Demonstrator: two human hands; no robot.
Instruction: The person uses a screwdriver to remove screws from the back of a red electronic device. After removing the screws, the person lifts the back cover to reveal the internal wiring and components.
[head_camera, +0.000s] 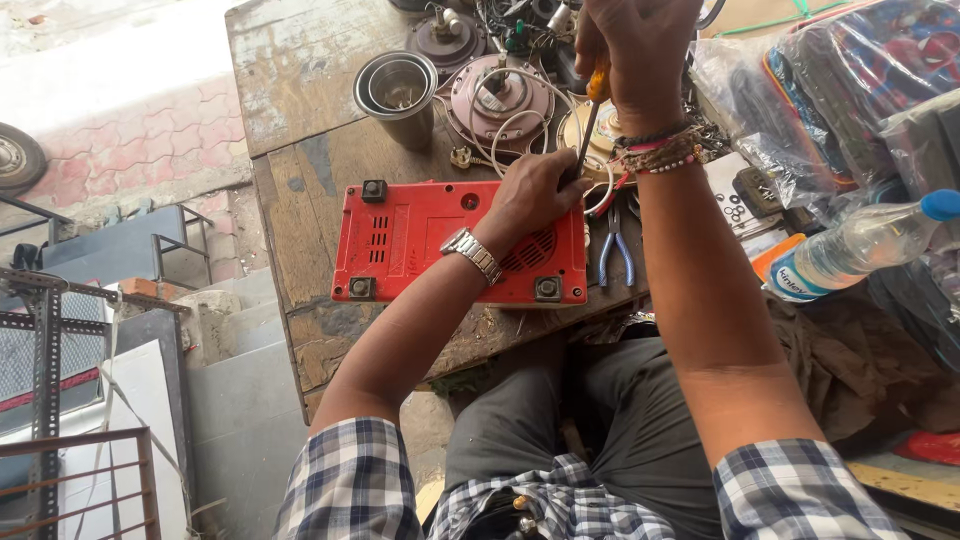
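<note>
Right hand (640, 55): fingers wrapped shut around the orange handle of a slim screwdriver (588, 125), held high over the work
Left hand (535, 195): rests on the right end of the flat red plastic appliance base (400, 245), fingers curled close about the screwdriver's dark shaft near its tip
Appliance base: lies underside up on the worn wooden desk (300, 60), at its near edge, black feet at the corners
Long axis: the base runs left to right; the screwdriver stands steep, handle up and away, tip down at the base's far right corner
Doing it well: I'd keep the shaft square to the screw, press down firmly and turn slowly so the tip stays seated
Nearby: blue-handled pliers (615, 250) just right of the base
</note>
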